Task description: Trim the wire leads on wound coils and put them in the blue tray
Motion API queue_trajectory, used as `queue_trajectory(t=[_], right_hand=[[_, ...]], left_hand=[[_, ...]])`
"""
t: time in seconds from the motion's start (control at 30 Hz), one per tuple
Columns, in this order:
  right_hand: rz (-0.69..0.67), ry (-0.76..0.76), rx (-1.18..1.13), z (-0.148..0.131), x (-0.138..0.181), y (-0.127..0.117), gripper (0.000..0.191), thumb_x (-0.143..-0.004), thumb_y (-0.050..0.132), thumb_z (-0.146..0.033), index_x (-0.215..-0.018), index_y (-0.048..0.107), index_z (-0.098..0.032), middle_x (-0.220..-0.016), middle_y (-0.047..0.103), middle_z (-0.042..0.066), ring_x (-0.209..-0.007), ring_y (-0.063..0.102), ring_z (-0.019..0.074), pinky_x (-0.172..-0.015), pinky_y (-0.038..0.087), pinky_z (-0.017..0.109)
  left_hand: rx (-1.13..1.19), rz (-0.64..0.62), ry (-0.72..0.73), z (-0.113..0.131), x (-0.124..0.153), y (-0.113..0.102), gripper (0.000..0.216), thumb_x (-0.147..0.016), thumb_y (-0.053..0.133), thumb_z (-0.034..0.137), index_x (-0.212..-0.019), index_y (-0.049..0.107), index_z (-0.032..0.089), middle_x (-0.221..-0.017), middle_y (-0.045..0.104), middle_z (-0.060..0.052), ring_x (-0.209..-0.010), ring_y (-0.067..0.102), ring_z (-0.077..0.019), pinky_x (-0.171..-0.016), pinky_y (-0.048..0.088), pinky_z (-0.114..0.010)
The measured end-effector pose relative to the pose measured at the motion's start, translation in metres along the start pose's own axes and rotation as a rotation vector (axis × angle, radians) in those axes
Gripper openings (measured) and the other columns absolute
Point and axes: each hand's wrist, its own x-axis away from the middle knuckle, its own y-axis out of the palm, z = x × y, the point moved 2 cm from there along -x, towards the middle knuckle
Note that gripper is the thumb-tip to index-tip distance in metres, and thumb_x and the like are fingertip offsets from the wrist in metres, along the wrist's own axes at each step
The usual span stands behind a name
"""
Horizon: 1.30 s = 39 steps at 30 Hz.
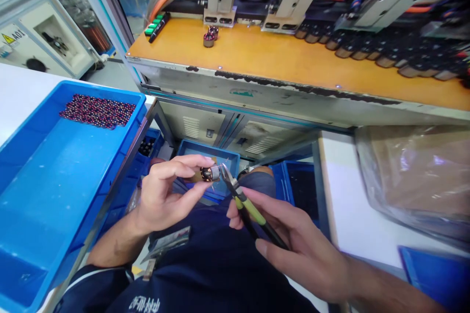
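Head view recorded the following, largest items first. A machine bench with an orange top [279, 58] ran across the upper frame, carrying grey metal uprights, orange hoses and a row of dark cylindrical parts [370, 49] along its right rear. Two small wound parts [210, 36] stood on the orange surface near its left end, beside a black bar with green buttons [157, 26]. A large blue tray [47, 176] occupied the left side on a white table; a patch of small dark-red parts [98, 110] lay in its far corner. A clear plastic bag [414, 181] lay on the white table at right. A smaller blue bin [205, 149] sat on the floor below, between the person's knees and the bench.

The left hand [165, 195] was closed in a pinch, thumb and fingertips grasping a small wound motor part [210, 173], held in mid-air above the lap, well clear of tray and bench. The right hand [293, 244] was clenched around the green-and-black handles of a pair of cutters [249, 208]. The cutter tips met the right side of the motor part; whether the blades were closed could not be determined.
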Motion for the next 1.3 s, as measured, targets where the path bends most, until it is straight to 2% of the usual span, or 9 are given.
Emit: queue_trajectory(t=[0.43,0.67,0.83,0.93,1.03,1.13,1.2,1.23,1.3], right_hand=[[-0.022,0.063,-0.076,0.002,-0.003,0.004,0.076,-0.086,0.049,0.002,-0.146,0.040,-0.044,-0.108,0.059,0.003,-0.088,0.060,0.0090,-0.083,0.054,0.024],[0.029,0.025,0.105,-0.003,-0.006,0.005,0.075,-0.084,0.049,0.002,-0.143,0.044,-0.044,-0.094,0.061,-0.001,-0.076,0.057,0.0068,-0.070,0.052,0.018],[0.088,0.030,0.259,0.004,-0.006,0.000,0.064,-0.087,0.053,-0.004,-0.142,0.046,-0.036,-0.096,0.065,0.000,-0.080,0.063,0.0083,-0.075,0.054,0.020],[0.103,-0.003,0.428,0.001,-0.013,-0.012,0.060,-0.088,0.055,-0.010,-0.143,0.045,-0.030,-0.101,0.067,0.003,-0.088,0.067,0.0119,-0.081,0.056,0.024],[0.191,-0.157,0.771,-0.015,-0.041,-0.040,0.053,-0.086,0.056,-0.015,-0.138,0.053,-0.024,-0.102,0.070,0.005,-0.090,0.068,0.0156,-0.086,0.055,0.028],[0.441,-0.287,1.140,-0.042,-0.094,-0.082,0.054,-0.079,0.058,-0.017,-0.133,0.060,-0.013,-0.103,0.069,0.011,-0.089,0.067,0.0200,-0.085,0.055,0.032],[0.550,-0.115,1.371,-0.055,-0.138,-0.111,0.061,-0.073,0.063,-0.016,-0.133,0.060,-0.009,-0.108,0.068,0.014,-0.092,0.065,0.0217,-0.089,0.052,0.034],[0.573,0.003,1.445,-0.059,-0.158,-0.123,0.059,-0.073,0.064,-0.016,-0.131,0.061,-0.009,-0.113,0.067,0.015,-0.097,0.064,0.0226,-0.091,0.050,0.034],[0.572,0.127,1.483,-0.061,-0.193,-0.140,0.048,-0.076,0.065,-0.018,-0.123,0.067,-0.008,-0.111,0.069,0.017,-0.099,0.065,0.0247,-0.089,0.049,0.035]], left_hand=[[0.028,0.012,0.002,0.001,0.003,-0.002,0.068,-0.064,0.072,-0.017,-0.118,0.050,0.018,-0.117,0.072,-0.010,-0.107,0.072,-0.0256,-0.094,0.062,-0.044],[0.011,0.014,-0.027,0.002,0.005,-0.001,0.066,-0.065,0.072,-0.016,-0.116,0.051,0.020,-0.114,0.073,-0.008,-0.104,0.072,-0.0250,-0.093,0.062,-0.044],[0.063,0.061,-0.171,0.002,0.007,-0.002,0.061,-0.067,0.073,-0.012,-0.114,0.055,0.023,-0.114,0.073,-0.006,-0.106,0.071,-0.0223,-0.091,0.062,-0.038],[0.274,0.145,-0.388,-0.005,0.010,-0.006,0.048,-0.072,0.075,-0.005,-0.109,0.063,0.023,-0.113,0.073,-0.005,-0.103,0.072,-0.0192,-0.086,0.063,-0.031],[0.507,0.268,-0.634,-0.015,0.020,-0.013,0.030,-0.071,0.081,0.008,-0.097,0.072,0.021,-0.104,0.076,-0.005,-0.090,0.074,-0.0148,-0.080,0.061,-0.023],[0.568,0.342,-0.816,-0.017,0.037,-0.022,0.027,-0.063,0.088,0.016,-0.087,0.076,0.019,-0.098,0.078,-0.004,-0.082,0.075,-0.0139,-0.078,0.060,-0.021],[0.514,0.353,-0.918,-0.010,0.050,-0.030,0.028,-0.062,0.089,0.018,-0.087,0.077,0.019,-0.097,0.078,-0.006,-0.082,0.074,-0.0144,-0.079,0.059,-0.021],[0.472,0.359,-0.965,-0.004,0.057,-0.036,0.027,-0.065,0.088,0.020,-0.089,0.077,0.019,-0.098,0.078,-0.007,-0.083,0.074,-0.0148,-0.079,0.059,-0.021],[0.373,0.406,-1.054,0.010,0.070,-0.054,0.027,-0.070,0.086,0.026,-0.095,0.078,0.019,-0.102,0.078,-0.009,-0.086,0.074,-0.0164,-0.080,0.060,-0.023]])
